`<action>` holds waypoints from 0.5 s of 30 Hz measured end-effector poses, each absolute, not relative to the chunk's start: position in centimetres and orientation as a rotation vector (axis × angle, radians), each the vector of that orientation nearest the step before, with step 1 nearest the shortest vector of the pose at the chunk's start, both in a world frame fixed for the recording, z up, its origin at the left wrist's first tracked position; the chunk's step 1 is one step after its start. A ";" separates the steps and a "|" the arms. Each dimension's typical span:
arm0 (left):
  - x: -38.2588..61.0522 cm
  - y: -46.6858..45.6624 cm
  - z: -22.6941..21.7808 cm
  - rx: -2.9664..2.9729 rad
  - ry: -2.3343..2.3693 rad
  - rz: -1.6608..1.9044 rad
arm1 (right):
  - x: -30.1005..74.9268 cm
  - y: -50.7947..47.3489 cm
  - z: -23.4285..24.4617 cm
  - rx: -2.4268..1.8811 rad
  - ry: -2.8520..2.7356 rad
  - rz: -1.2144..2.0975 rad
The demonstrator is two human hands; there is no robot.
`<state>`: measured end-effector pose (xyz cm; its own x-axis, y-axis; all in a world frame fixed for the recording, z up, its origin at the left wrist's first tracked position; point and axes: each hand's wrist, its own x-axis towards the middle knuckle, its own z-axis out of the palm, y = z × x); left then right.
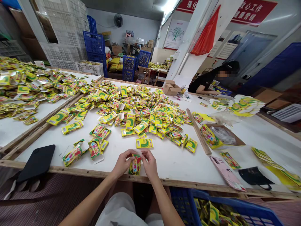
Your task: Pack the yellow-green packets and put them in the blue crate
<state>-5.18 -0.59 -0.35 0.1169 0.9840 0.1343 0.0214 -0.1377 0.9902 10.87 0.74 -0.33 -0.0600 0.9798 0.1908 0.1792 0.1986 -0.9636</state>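
Observation:
Between my two hands, at the near edge of the white table (110,157), is a small printed candy box (135,166) in green, red and yellow. My left hand (124,161) grips its upper left side, fingers curled in at the top end. On the upper right side my right hand (148,161) pinches the same end, where a pale flap shows. Just beyond the fingers lies a yellow box (144,143) with a banana print. To the left rest a few boxes with open white flaps, among them a watermelon-print box (95,149). A large heap of boxes (141,116) spreads behind.
A black phone (37,163) lies at the left edge, a pink phone (228,174) at the right near a black cup (255,175). Wooden strips (198,131) divide the table. A blue crate (235,207) of boxes stands below right. Another person (211,78) works at the far right.

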 end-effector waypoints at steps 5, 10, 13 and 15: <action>-5.0 -1.3 0.3 1.473 1.154 1.228 | 10.7 -0.2 0.6 -1.126 -1.572 0.988; -4.9 -1.6 0.9 1.435 1.209 1.234 | 10.2 -0.9 1.2 -1.136 -1.570 0.931; -4.7 -1.4 1.1 1.343 1.248 1.265 | 9.8 -0.6 1.3 -1.188 -1.545 0.943; -4.4 -1.0 1.1 1.295 1.270 1.290 | 9.8 -0.2 1.3 -1.227 -1.521 0.962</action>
<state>-4.43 -1.03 1.05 -0.0641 0.9939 0.0901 0.0745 -0.0853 0.9936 9.79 -0.23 1.35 -0.0723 0.9806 0.1822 0.2552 0.1948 -0.9471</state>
